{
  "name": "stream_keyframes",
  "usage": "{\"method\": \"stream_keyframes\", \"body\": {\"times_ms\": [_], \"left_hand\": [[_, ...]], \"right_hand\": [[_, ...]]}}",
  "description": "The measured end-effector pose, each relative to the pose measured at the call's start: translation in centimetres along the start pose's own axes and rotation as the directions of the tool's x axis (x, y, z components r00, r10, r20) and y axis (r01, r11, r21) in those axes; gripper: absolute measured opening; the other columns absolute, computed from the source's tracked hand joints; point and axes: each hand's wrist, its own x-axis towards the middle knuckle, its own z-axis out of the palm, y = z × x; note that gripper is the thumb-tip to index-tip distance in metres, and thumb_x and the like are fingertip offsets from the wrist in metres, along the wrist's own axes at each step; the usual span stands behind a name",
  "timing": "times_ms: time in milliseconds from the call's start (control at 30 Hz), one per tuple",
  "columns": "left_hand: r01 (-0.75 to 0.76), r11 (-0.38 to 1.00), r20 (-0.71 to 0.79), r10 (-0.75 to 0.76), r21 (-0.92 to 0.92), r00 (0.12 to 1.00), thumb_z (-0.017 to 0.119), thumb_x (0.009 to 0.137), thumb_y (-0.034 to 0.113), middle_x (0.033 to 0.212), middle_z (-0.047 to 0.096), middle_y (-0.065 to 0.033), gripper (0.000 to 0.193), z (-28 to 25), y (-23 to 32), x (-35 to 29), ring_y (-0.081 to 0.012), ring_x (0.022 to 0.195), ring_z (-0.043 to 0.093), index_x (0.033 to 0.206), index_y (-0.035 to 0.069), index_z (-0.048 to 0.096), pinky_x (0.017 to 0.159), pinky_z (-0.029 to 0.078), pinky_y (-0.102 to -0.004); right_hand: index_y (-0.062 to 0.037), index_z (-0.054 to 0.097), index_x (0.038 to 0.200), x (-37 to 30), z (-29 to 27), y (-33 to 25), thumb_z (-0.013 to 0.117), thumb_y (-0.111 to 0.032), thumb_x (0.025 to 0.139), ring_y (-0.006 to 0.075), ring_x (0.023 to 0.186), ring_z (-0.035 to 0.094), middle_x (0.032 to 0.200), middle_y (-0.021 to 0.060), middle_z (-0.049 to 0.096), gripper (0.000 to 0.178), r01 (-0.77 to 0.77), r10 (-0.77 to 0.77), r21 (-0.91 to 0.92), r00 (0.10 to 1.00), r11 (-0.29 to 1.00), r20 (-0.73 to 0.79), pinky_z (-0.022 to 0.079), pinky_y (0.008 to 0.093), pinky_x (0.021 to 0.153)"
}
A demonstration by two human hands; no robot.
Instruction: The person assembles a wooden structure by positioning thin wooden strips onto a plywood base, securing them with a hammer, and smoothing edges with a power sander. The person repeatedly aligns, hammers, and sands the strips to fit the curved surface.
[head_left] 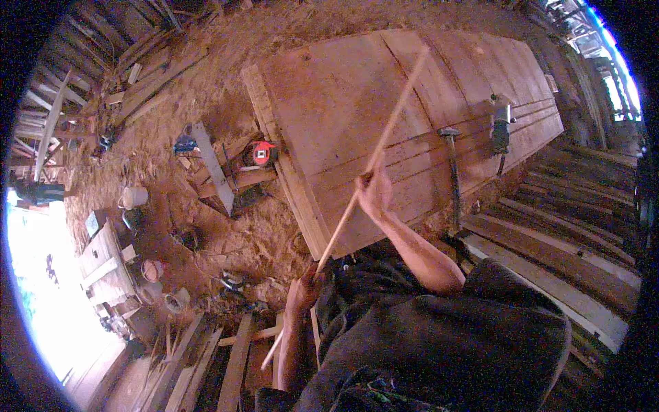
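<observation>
A long thin wooden strip [336,237] runs slantwise through both my hands, from beside my left forearm up over a large wooden panel [329,89]. My left hand [303,288] is closed around its lower part, close to my body. Further up, my right hand [374,194] grips the same strip above the panel's near part. The strip's far end looks slightly blurred. On the panel to the right of my right hand lie a hammer [451,158] with a dark handle and a green and grey power tool [500,129].
Left of the panel's edge board [292,172] are a red tape measure [262,154] and a long grey blade-like piece [215,168] on a small wooden stand. Buckets [134,198] stand on shavings-covered ground [240,237]. Planks [549,264] lie at the right, with more boards [182,364] at lower left.
</observation>
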Motion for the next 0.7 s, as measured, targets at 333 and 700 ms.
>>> {"method": "stream_keyframes", "body": {"times_ms": [333, 700], "left_hand": [[-0.104, 0.825, -0.228, -0.031, -0.556, 0.973, 0.054, 0.108, 0.036, 0.061, 0.054, 0.0003, 0.035, -0.1, -5.7, -3.2, -0.0102, 0.052, 0.055, 0.110, 0.002, 0.062, 0.046, 0.041, -0.0270], [-0.163, 0.843, -0.066, 0.151, -0.513, 0.986, 0.058, 0.105, 0.046, 0.077, 0.065, -0.0061, 0.046, -10.7, 10.5, 13.5, -0.0165, 0.062, 0.058, 0.115, 0.002, 0.064, 0.058, 0.048, -0.0318]], "right_hand": [[-0.0084, 0.034, 0.156, 0.5, 13.5, -13.8, 0.069, -0.027, 0.096, 0.0314, 0.074, 0.064, 0.105, 0.0146, 0.067, 0.072, 0.422, -0.459, 0.220, 0.874, 0.880, 0.160, 0.055, 0.0426, 0.068], [-0.0080, 0.037, 0.155, -10.3, 3.1, -6.2, 0.066, -0.025, 0.103, 0.0135, 0.091, 0.061, 0.105, 0.0028, 0.063, 0.062, -0.295, -0.165, 0.615, 0.799, 0.731, 0.579, 0.054, 0.0312, 0.081]]}}
